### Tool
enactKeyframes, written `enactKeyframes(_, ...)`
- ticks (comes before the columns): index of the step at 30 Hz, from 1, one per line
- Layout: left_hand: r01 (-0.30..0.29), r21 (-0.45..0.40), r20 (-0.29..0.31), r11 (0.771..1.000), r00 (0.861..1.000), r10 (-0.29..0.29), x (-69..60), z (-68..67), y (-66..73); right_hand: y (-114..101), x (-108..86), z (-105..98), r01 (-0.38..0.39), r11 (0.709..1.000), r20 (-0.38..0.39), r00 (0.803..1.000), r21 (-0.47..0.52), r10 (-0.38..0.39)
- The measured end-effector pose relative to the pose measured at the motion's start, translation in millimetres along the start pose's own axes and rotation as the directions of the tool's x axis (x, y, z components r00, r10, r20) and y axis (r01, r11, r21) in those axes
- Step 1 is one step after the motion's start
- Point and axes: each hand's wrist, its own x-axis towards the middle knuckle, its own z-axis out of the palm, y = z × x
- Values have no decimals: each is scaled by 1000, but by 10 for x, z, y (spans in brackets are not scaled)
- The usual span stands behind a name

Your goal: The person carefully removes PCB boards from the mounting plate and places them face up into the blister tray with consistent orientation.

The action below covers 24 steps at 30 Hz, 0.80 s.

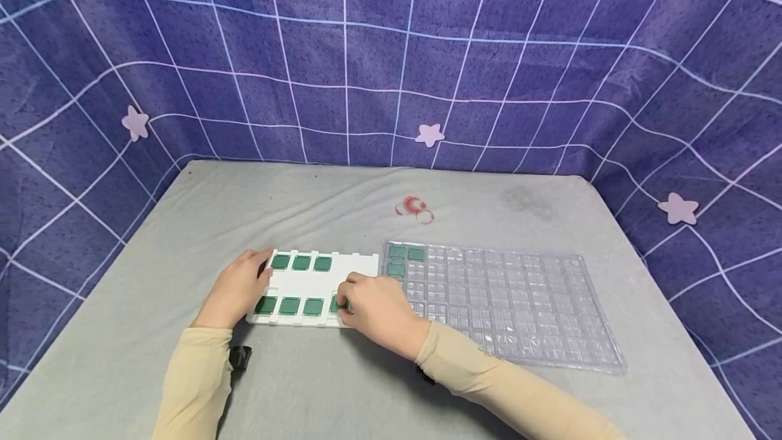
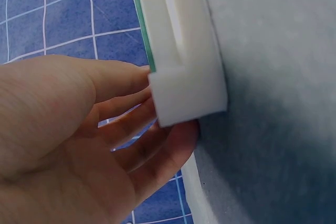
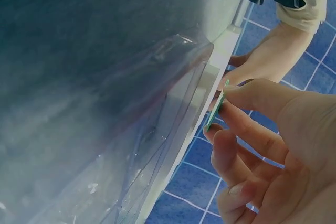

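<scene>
My left hand (image 1: 235, 290) grips the left end of a white tray (image 1: 305, 282), with the thumb near its top edge and the other fingers against its end in the left wrist view. Several green circuit boards lie in two rows on that tray, such as one board (image 1: 290, 306) in the near row. Between thumb and fingertips, my right hand (image 1: 380, 309) pinches a small green board (image 3: 216, 111) over the right part of the near row. Seen from the right wrist, this board is edge-on and tilted; whether it touches the tray I cannot tell.
A clear plastic compartment tray (image 1: 513, 304) lies right beside the white tray, with three green boards (image 1: 396, 252) in its far left corner. Grey cloth (image 1: 293, 372) covers the table and bears a red mark (image 1: 414, 206). Behind hangs a blue gridded curtain (image 1: 379, 60).
</scene>
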Motion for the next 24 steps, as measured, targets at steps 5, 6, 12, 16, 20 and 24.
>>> enactKeyframes(5, 11, -8, 8, 1000, 1000, -11, -3, 13, 1, 17, -13, 1, 2, 1000, -4, 1000, 11, -2)
enactKeyframes(6, 11, -9, 6, 1000, 1000, -11, -3, 15, -1, 22, -15, -1, 3, 1000, -5, 1000, 12, -3)
enactKeyframes(12, 12, -4, 6, 1000, 1000, -12, 3, 18, 0, 68, -30, -10, 12, 999, 29, 1000, 48, -13)
enactKeyframes(16, 19, -5, 12, 1000, 1000, -19, 10, 19, 6, 99, -43, -22, 23, 997, 48, 998, 73, -27)
enactKeyframes(20, 10, -3, 7, 1000, 1000, -10, 13, 18, 3, 123, -50, -34, 24, 997, 44, 999, 75, -27)
enactKeyframes(24, 9, 1, 6, 1000, 1000, -9, 18, 15, -5, 152, -58, -42, 23, 996, 33, 999, 85, -26)
